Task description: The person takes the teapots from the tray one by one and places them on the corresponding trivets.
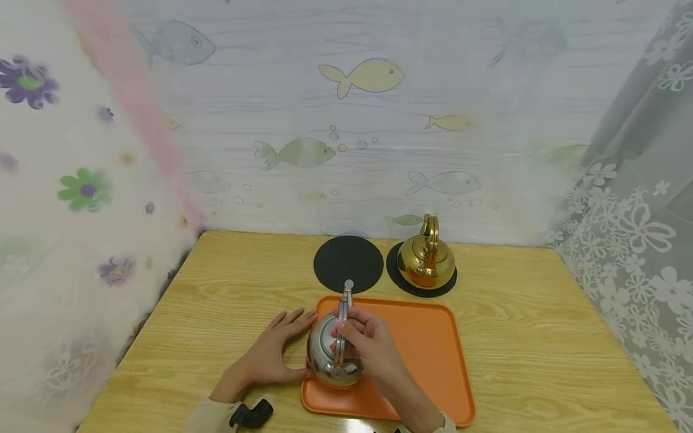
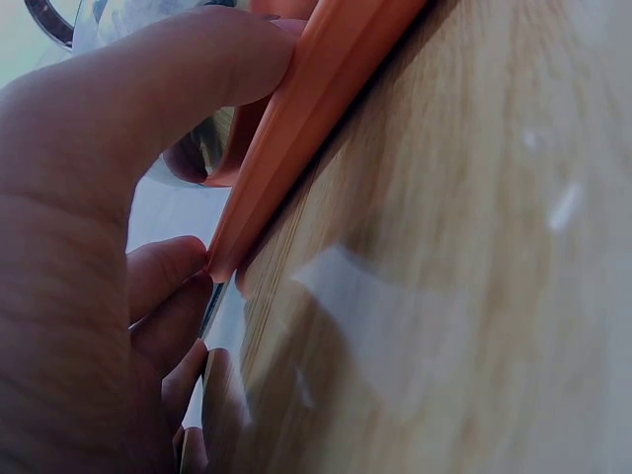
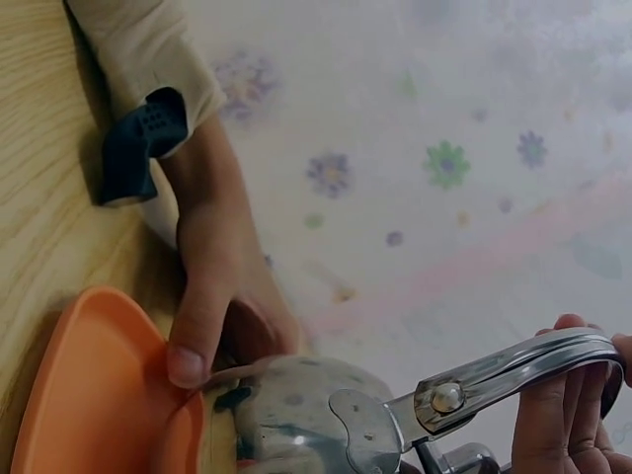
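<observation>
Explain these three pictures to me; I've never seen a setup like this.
There is no machine: just a person's bare left hand and right hand. The wide picture comes from a camera on the head; the two close ones come from cameras on each wrist. On the wooden table are an orange tray and two round black mats, the right one under a gold kettle. The right hand grips the handle of a silver kettle at the tray's left side. The left hand, fingers spread, touches the tray's edge.
</observation>
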A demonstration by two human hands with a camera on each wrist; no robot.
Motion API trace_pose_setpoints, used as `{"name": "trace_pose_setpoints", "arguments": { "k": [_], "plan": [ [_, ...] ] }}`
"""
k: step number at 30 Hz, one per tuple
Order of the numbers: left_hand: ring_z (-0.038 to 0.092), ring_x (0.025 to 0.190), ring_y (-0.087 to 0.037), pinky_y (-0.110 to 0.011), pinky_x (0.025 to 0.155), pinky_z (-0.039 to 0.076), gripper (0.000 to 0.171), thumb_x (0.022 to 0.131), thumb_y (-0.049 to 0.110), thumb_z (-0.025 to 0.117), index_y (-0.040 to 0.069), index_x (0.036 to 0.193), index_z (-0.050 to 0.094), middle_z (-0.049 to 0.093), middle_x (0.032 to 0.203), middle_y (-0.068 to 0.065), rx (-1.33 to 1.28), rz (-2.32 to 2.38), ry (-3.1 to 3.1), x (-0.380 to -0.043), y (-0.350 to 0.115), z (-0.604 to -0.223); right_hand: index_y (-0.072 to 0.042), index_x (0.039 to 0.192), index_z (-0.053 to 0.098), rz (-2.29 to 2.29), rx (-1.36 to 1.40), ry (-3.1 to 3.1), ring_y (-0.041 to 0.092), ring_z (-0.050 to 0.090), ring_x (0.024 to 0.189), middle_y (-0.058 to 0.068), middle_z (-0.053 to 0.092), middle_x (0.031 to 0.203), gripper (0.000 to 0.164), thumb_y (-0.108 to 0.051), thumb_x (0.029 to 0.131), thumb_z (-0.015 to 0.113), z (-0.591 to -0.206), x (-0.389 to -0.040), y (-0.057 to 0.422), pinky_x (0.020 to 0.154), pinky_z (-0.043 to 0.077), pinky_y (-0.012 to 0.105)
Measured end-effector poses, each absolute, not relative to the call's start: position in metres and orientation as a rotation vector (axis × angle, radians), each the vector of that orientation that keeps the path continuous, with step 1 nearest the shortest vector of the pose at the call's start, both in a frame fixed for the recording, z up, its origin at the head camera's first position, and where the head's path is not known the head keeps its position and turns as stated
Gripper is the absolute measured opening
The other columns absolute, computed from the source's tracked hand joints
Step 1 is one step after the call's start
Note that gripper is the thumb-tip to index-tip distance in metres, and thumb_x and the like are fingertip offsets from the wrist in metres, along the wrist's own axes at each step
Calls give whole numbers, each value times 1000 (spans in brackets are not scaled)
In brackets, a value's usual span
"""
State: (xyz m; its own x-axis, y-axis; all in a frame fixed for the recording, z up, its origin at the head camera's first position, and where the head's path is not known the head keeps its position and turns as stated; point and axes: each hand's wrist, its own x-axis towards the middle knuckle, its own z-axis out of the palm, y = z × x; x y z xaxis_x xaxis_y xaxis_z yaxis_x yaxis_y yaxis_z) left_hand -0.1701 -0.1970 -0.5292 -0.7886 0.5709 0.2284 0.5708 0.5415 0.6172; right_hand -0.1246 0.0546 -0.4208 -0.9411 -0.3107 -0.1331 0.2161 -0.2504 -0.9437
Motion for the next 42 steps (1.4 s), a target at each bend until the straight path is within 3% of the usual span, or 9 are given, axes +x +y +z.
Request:
{"name": "trace_pose_setpoints", "arguments": {
  "k": [14,31,42],
  "plan": [
    [35,150,-38,-67,119,18,99,73,59,84,20,156,46,44,159,2,1017,1112,2750,-171,-196,-528,19,135,49,-2266,-151,1704,7,64,83,0,67,94,43,-9,103,58,-421,-123,54,71,59,22],
    [34,150,-37,-67,120,18,99,73,59,84,21,156,45,44,160,4,1010,1106,2751,-172,-197,-531,17,131,54,-2291,-123,1752,7,63,77,-2,67,86,39,-7,102,59,-425,-121,52,65,59,23],
    [35,149,-37,-68,118,20,98,75,64,80,21,156,46,44,159,4,1032,1084,2776,-173,-198,-534,17,130,55,-2314,-106,1792,7,64,76,3,70,92,38,-6,101,59,-425,-123,51,63,57,21]
  ]
}}
